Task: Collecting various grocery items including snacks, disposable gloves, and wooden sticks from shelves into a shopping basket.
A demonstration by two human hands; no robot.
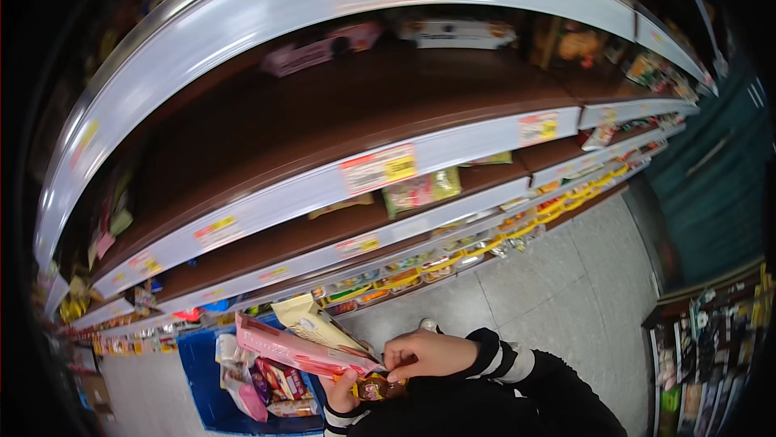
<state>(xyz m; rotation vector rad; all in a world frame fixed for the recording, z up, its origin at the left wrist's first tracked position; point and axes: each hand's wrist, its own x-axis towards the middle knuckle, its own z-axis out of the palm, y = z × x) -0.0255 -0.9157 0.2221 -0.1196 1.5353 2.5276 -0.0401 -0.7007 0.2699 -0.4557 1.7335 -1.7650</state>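
My left hand (pixel 343 393), low in the picture, grips the lower end of a pink snack packet (pixel 291 349). A cream-coloured packet (pixel 318 325) lies behind it, slanting the same way. Under the packets' lower ends, between my hands, is a small orange and brown packet (pixel 379 387). My right hand (pixel 427 353) has its fingers bent at the dark lower corner of the packets; whether it pinches them is unclear. Below the pink packet stands a blue bin (pixel 203 391) holding several packaged snacks (pixel 282 379).
Long brown shelves (pixel 364 88) with white price rails (pixel 461 140) cross the view. A green and pink packet (pixel 421 191) lies on a lower shelf. Yellow-edged baskets (pixel 400 282) line the bottom. Grey floor tiles (pixel 545 291) and another stocked rack (pixel 697 364) are at the right.
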